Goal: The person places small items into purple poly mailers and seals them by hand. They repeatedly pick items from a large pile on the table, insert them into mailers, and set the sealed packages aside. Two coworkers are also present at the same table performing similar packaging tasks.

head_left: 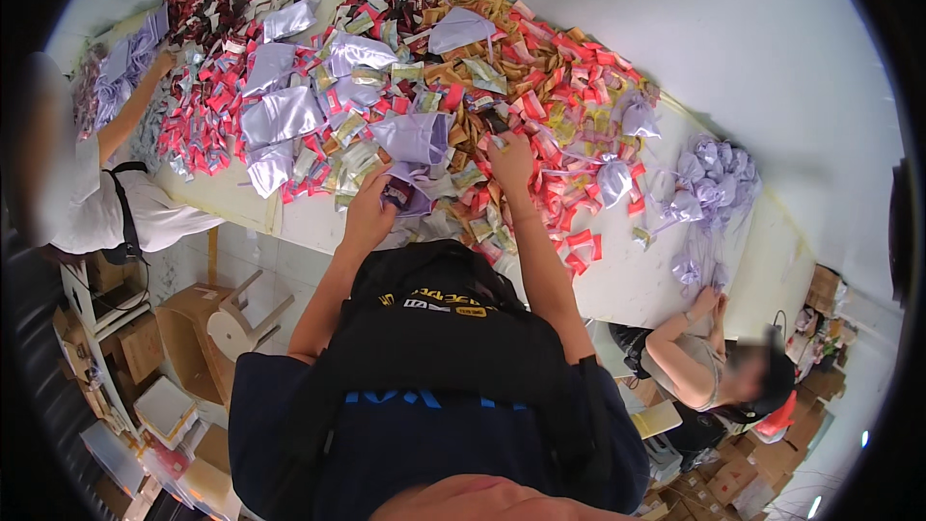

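My left hand [368,208] is closed on the edge of a lavender satin pouch [417,201]. The pouch's mouth gapes, and a dark small packet [395,193] shows at it beside my fingers. My right hand [512,163] reaches into the pile of small wrapped packets [550,87], its fingers pinched at a dark brown packet [495,122]; the fingertips are partly hidden. Just beyond my left hand, another lavender pouch [413,138] lies flat on the heap.
Several more pouches [280,116] lie over the packets on the long pale table [666,275]. Tied lavender pouches [716,178] are heaped at the right. Co-workers sit at the right [690,362] and reach in at the left [135,116]. A stool [241,323] and cardboard boxes [188,333] stand lower left.
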